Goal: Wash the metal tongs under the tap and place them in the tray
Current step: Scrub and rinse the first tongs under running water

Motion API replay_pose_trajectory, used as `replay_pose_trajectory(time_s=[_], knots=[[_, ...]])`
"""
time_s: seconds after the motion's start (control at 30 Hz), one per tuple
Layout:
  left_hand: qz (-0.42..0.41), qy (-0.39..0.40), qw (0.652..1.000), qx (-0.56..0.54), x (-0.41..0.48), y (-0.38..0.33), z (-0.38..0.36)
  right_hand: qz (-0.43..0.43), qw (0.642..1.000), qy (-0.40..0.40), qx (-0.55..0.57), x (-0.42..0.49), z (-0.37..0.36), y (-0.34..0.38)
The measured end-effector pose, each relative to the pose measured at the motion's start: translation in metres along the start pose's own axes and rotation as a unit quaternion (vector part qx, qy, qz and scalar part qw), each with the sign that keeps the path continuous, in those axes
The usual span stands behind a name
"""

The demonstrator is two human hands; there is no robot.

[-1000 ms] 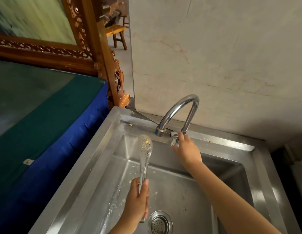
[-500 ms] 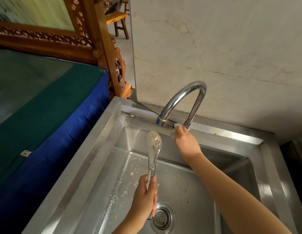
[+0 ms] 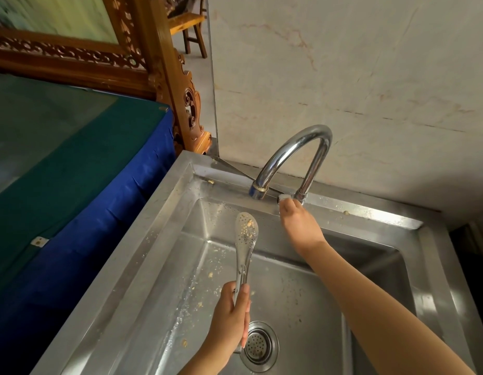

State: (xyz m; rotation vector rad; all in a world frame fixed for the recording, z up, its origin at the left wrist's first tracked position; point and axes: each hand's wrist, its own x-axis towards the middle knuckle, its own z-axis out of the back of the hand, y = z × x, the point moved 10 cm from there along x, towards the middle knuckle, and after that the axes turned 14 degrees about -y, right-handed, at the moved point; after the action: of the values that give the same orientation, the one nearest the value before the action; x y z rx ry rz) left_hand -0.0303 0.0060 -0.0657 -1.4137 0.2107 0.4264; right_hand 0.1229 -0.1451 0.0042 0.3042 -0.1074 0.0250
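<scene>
— Far left of the frame?
— Held a blue cloth [image 3: 105,212] over a green top, beside the steel sink [image 3: 164,239]

— Lower centre?
— Showed the left hand [image 3: 231,318] curled tight round the handle end of the metal tongs [image 3: 245,239], perforated head raised over the basin, flecked with food bits, just below and left of the spout

— Below that?
— Drain strainer [image 3: 259,345], just right of the wrist

— Upper right of centre?
— Curved tap [image 3: 294,158], dry at the mouth; right hand [image 3: 298,226] reached to its base, fingers pinching the small knob [image 3: 283,197]
</scene>
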Motion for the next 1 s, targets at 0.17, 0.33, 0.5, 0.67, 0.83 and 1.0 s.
replay_pose_trajectory(time_s=[0.17, 0.33, 0.5, 0.67, 0.83, 1.0], knots=[[0.01, -0.002, 1.0, -0.006, -0.002, 0.003, 0.0, -0.002, 1.0, 0.002, 0.012, 0.001, 0.0, 0.0], [0.014, -0.002, 1.0, -0.003, -0.001, 0.003, -0.001, 0.003, 1.0, -0.004, 0.011, 0.003, 0.002, 0.0], [0.012, 0.0, 1.0, 0.0, 0.0, 0.003, -0.001, 0.009, 1.0, -0.005, 0.0, 0.005, 0.0, -0.001], [0.018, 0.004, 1.0, -0.008, 0.0, 0.005, -0.002, 0.033, 0.999, -0.013, -0.019, 0.006, 0.002, 0.001], [0.011, 0.013, 1.0, -0.003, 0.003, 0.003, -0.003, 0.018, 1.0, -0.003, -0.011, 0.006, 0.002, -0.001], [0.006, 0.011, 1.0, 0.004, 0.011, 0.001, -0.004, 0.034, 0.999, -0.006, -0.024, 0.006, 0.005, 0.002]])
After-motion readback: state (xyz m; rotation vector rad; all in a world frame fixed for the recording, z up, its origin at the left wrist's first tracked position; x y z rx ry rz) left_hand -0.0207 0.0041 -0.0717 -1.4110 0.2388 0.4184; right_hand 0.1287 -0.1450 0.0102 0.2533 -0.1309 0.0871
